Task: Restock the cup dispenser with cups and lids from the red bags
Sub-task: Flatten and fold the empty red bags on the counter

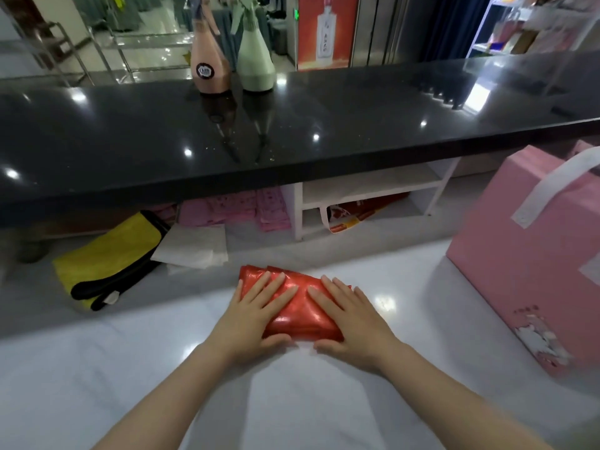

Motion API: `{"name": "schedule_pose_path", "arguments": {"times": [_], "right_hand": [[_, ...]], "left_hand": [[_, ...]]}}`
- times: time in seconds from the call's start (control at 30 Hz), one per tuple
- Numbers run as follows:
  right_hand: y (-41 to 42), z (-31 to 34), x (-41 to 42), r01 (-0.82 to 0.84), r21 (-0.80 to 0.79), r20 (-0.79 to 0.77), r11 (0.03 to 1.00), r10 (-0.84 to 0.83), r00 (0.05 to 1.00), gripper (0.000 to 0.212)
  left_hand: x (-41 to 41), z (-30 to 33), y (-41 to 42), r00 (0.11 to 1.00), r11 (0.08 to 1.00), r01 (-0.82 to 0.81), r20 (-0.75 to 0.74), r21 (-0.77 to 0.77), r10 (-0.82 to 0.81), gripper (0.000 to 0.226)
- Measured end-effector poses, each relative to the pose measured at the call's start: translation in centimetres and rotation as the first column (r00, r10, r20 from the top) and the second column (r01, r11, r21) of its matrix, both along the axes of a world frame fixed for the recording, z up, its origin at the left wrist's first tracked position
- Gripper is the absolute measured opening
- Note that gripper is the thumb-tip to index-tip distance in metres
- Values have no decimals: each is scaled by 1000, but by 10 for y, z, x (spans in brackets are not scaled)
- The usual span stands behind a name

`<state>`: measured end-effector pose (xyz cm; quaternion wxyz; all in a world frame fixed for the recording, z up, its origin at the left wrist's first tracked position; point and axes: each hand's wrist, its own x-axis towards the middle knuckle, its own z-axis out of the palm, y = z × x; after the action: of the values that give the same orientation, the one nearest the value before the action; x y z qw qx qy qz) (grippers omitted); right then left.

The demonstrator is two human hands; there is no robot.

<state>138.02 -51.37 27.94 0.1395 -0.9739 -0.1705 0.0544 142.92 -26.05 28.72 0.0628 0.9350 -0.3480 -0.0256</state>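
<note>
Beyond both hands runs a glossy black counter (pixel 324 131) carrying 2 spray bottles, 1 pink (pixel 207 64) and 1 pale green (pixel 256 61), while a pink gift box (pixel 532 280) with a white handle stands right of the right hand. Left of the left hand lies a yellow cloth (pixel 107 254) beside white paper sheets (pixel 194 246). Flat on the white worktop (pixel 292 401), the folded red bag (pixel 300 303) lies under the left hand (pixel 256 315) and right hand (pixel 350 319), both pressing it with straight, spread fingers.

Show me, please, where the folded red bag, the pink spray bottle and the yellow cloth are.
folded red bag (pixel 303 315): head view, bare shiny middle between the hands.
pink spray bottle (pixel 207 64): head view, lower body near its round label.
yellow cloth (pixel 110 254): head view, middle of its yellow face.
</note>
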Motion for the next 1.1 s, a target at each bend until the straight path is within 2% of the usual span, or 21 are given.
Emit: {"name": "schedule_pose_path", "arguments": {"times": [0.07,0.37,0.6,0.73,0.83,0.93,1.03,1.1], "right_hand": [[1,-2,1,13,1,15,1000,-13,1000,91],[5,-4,6,61,-26,36,998,-61,998,81],[3,5,11,41,-37,-56,998,-43,998,96],[6,10,12,35,-57,-63,998,-39,997,75],[10,21,10,54,-7,-43,999,-54,998,68],[10,34,2,141,104,-43,985,-137,990,60],[9,41,-7,276,256,-112,927,-255,960,35],[12,46,-17,334,373,-139,865,-304,942,28]], "left_hand": [[0,0,-1,1000,1000,-12,-22,22,13,84],[20,10,-7,993,968,61,-109,243,-36,98],[16,12,-11,993,967,24,-119,252,7,102],[10,15,-11,993,977,2,-116,215,23,96],[6,23,-9,997,977,-12,-75,214,29,88],[-3,34,-12,1000,973,-9,27,230,3,80],[-15,44,-14,993,990,-61,107,126,48,70],[-24,53,-10,993,998,-54,109,14,52,67]]}}
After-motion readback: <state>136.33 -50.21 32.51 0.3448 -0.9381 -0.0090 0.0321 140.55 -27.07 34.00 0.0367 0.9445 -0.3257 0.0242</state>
